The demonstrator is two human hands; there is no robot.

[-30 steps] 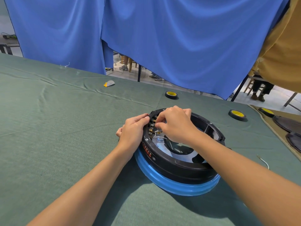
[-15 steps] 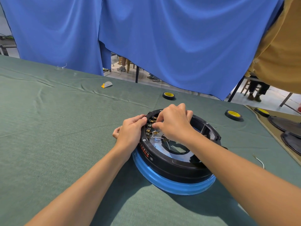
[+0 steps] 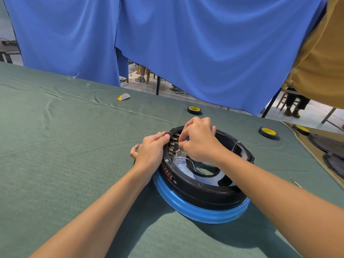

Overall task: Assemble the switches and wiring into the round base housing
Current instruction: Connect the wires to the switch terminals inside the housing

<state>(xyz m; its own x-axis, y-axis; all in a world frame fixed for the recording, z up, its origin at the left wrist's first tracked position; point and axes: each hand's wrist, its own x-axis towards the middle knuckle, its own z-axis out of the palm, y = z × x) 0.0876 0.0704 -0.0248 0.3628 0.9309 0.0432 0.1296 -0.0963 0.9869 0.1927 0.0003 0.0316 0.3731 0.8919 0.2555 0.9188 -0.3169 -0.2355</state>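
Observation:
The round base housing [image 3: 197,187] is a black ring with a blue lower rim, lying on the green cloth in the middle of the head view. On its far left inner wall sits a row of switches with brass terminals [image 3: 172,146]. White wiring [image 3: 183,157] runs from the terminals across the clear inner plate. My left hand [image 3: 150,151] grips the housing's outer wall beside the switches, fingers curled over the rim. My right hand [image 3: 199,140] reaches inside from above and pinches a wire end at the terminals; the fingertips partly hide it.
Two black and yellow tape rolls lie behind the housing, one [image 3: 194,109] at centre, one [image 3: 269,132] to the right. A small grey and orange part [image 3: 123,97] lies far left. Dark round parts [image 3: 327,144] sit at the right edge. A loose wire [image 3: 296,182] lies right.
My right hand's fingers have shifted slightly along the switch terminals. My left hand keeps its grip on the housing wall. The view has moved a little; the housing stays put.

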